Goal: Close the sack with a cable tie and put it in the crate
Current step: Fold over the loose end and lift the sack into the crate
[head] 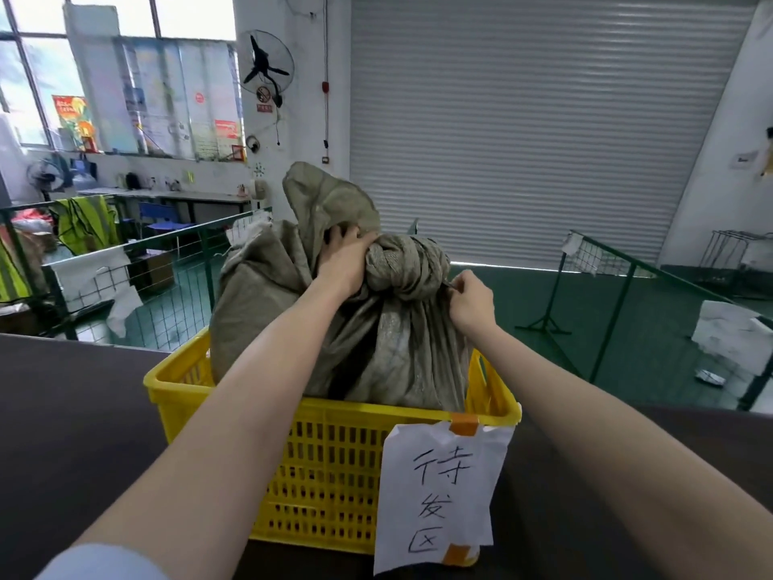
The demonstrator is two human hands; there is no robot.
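Sack stands in the yellow crate, its gathered neck bunched between both hands; left hand has fingers curled tight into the cloth; right hand pinches something small at the neck just beyond its fingertips, too small to identify; a paper label hangs on the crate's near wall.

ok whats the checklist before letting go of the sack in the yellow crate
1. Sack sits inside the yellow crate: ok.
2. Neck gathered, left hand gripping the bunched top: ok.
3. Cable tie cinched at the neck: cannot tell; right hand pinches something small there.
4. Loose flap above the neck tucked down: not ok, it sticks up.
5. Paper label taped to the crate's front: ok.
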